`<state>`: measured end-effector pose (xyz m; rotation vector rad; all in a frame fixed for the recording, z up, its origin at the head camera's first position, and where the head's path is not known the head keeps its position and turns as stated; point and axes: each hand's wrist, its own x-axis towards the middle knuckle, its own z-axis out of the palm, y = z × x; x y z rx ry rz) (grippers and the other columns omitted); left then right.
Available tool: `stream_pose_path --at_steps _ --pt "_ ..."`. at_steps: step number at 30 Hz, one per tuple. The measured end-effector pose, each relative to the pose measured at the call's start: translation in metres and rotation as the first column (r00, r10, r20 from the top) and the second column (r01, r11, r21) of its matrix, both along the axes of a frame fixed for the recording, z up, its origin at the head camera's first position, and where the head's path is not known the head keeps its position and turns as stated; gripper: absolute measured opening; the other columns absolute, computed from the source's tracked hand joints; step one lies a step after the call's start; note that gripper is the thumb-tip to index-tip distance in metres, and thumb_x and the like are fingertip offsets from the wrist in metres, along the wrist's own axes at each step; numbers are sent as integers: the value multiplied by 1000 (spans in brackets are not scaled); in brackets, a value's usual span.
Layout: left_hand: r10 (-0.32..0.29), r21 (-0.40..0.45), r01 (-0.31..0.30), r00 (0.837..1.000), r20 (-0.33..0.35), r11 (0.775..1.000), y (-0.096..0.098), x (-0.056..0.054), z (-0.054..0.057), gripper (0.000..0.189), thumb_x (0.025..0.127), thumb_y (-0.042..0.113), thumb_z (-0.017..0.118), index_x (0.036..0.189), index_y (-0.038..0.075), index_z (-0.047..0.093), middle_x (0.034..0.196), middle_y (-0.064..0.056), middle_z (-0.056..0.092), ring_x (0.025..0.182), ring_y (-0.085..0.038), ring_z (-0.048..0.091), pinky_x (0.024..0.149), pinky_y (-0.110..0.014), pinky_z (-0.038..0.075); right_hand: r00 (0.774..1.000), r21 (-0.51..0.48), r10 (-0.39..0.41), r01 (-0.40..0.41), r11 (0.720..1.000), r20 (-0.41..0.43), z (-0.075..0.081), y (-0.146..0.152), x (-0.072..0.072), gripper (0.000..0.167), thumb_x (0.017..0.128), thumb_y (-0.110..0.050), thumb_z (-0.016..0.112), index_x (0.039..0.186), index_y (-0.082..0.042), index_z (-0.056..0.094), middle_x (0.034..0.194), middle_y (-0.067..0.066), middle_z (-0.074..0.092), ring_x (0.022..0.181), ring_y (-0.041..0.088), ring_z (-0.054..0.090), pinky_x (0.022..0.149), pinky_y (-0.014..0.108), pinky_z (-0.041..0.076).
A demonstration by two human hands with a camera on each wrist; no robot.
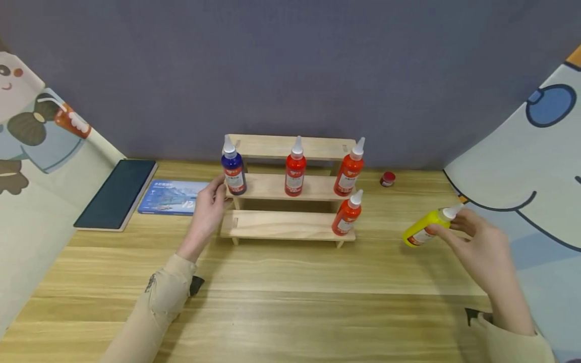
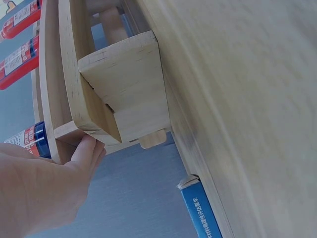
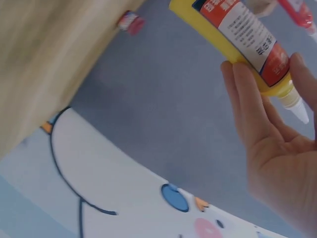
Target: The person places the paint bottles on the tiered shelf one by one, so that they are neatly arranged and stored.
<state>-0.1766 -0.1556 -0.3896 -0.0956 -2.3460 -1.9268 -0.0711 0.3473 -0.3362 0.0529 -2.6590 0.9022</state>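
A three-step wooden rack [image 1: 281, 224] stands against the back wall. My left hand [image 1: 210, 204] grips the left end of its middle step, close beside a dark blue squeeze bottle [image 1: 233, 174]; in the left wrist view, fingers [image 2: 85, 153] lie against the underside of the step's end. Two red squeeze bottles [image 1: 295, 174] stand along the middle step, and another red bottle [image 1: 347, 214] is at the right of the lowest step. Off to the right, my right hand [image 1: 483, 247] pinches a yellow squeeze bottle [image 1: 422, 229] near its white nozzle, holding it tilted above the table.
A small red-lidded jar [image 1: 388, 179] sits at the back, right of the rack. To the rack's left lie a blue box [image 1: 170, 197] and a dark tablet-like slab [image 1: 115, 194]. Partition walls with cartoon prints bound the wooden table [image 1: 295, 312] on both sides.
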Motion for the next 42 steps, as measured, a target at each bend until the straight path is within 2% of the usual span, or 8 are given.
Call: stream_pose_path --at_steps 10,14,17,26,32,37,42 --pt "-7 6 7 1000 15 1000 -1 0 0 47 117 5 33 162 -10 34 163 -33 37 146 -45 46 115 -43 54 999 5 22 -22 1000 -33 18 -25 13 37 90 -12 90 119 2 72 114 26 74 98 -29 48 71 -4 50" --pt "-5 10 4 1000 14 1000 -1 0 1 47 117 6 33 161 -10 35 163 -33 37 146 -44 46 114 -43 55 998 -12 32 -33 999 -45 23 -35 17 35 86 -11 93 114 -2 73 111 18 75 97 -26 53 71 -2 53" --pt "-5 16 5 1000 11 1000 0 1 2 47 117 5 33 161 -11 35 163 -33 37 146 -45 46 115 -43 54 998 -34 48 -49 998 -46 25 -43 17 37 83 -9 95 112 -4 74 113 13 73 98 -22 56 71 1 56" --pt "-8 24 8 1000 20 1000 0 0 1 47 117 5 33 161 -10 35 163 -33 36 147 -44 45 116 -44 52 996 -32 90 -91 995 -19 30 -64 18 37 84 -15 95 112 -4 74 110 15 75 97 -22 55 70 3 58" --pt "-1 14 1 1000 1 1000 0 1 1 48 116 4 33 161 -11 35 163 -33 37 145 -46 46 114 -44 55 989 -65 150 -150 987 -11 32 -81 14 35 85 -16 95 111 -6 74 108 14 76 93 -18 61 70 9 62" --pt "4 -1 -4 1000 -19 1000 1 1 1 47 116 4 33 161 -11 35 160 -34 41 141 -49 50 112 -46 57 978 -78 207 -209 975 -34 31 -98 9 35 83 -13 96 110 -7 74 102 11 78 90 -5 70 69 13 64" --pt "-7 -7 7 1000 -4 1000 -1 1 1 48 117 6 32 162 -9 34 162 -33 39 142 -46 50 113 -46 55 971 -136 240 -240 961 -18 27 -117 1 36 84 -14 95 113 -6 74 102 12 78 87 16 79 69 15 65"
